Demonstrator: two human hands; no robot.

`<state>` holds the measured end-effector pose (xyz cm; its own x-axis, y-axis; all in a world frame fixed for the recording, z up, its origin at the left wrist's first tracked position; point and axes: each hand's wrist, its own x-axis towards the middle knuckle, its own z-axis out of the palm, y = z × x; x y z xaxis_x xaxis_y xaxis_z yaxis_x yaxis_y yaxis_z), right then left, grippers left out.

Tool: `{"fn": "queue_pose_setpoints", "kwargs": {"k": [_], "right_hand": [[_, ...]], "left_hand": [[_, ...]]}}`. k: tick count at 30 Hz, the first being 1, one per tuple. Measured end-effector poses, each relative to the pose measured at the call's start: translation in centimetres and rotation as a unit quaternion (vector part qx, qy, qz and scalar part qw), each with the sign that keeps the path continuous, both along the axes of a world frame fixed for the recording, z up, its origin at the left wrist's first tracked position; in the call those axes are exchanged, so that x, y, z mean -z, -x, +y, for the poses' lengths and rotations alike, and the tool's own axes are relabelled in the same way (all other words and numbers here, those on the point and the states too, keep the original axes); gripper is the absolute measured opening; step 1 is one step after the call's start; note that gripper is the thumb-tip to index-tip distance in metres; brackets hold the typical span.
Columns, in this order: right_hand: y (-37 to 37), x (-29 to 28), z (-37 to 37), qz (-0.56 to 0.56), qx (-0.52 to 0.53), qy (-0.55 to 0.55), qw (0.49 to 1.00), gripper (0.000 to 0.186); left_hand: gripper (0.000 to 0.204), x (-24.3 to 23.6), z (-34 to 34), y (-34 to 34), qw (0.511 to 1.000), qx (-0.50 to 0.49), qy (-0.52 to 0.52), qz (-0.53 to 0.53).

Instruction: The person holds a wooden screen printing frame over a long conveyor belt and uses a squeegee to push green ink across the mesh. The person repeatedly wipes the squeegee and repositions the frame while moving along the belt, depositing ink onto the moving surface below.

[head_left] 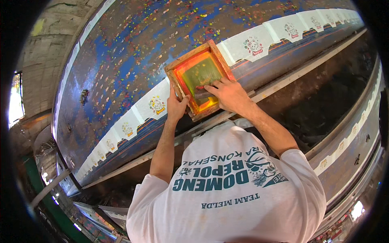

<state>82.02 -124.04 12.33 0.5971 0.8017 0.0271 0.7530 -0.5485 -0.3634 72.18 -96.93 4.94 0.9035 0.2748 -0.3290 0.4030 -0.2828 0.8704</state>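
A wooden-framed printing screen [187, 59] lies tilted over a row of white paper pieces on a long table. Its mesh [200, 73] looks green in the middle, with orange, red and yellow ink round the edges. My left hand [177, 106] is closed on the frame's left side, the thumb near its inner edge. Inside the frame, my right hand [231, 96] grips a squeegee [200, 94] lying across the lower part of the mesh. The palm partly hides the squeegee. Printed paper pieces [253, 47] with a small animal picture show on both sides of the screen.
The long table [117, 77] is spattered with blue, red and yellow paint. A narrow rail [289, 79] follows its near edge, with a dark gap beyond. Another table with printed pieces [341, 145] stands at right. A small dark object [84, 97] rests at far left.
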Motion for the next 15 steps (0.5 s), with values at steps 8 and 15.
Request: {"fn": "queue_pose_setpoints", "kwargs": {"k": [8, 15], "right_hand": [[-0.9, -0.1, 1.6, -0.001, -0.056, -0.006, 0.998, 0.047], [-1.9, -0.7, 2.0, -0.02, -0.137, 0.01, 0.99, 0.036]], "left_hand": [[0.108, -0.4, 0.2, 0.1, 1.0, 0.004, 0.001, 0.022], [0.099, -0.5, 0.8, -0.5, 0.999, 0.039, 0.001, 0.016]]}}
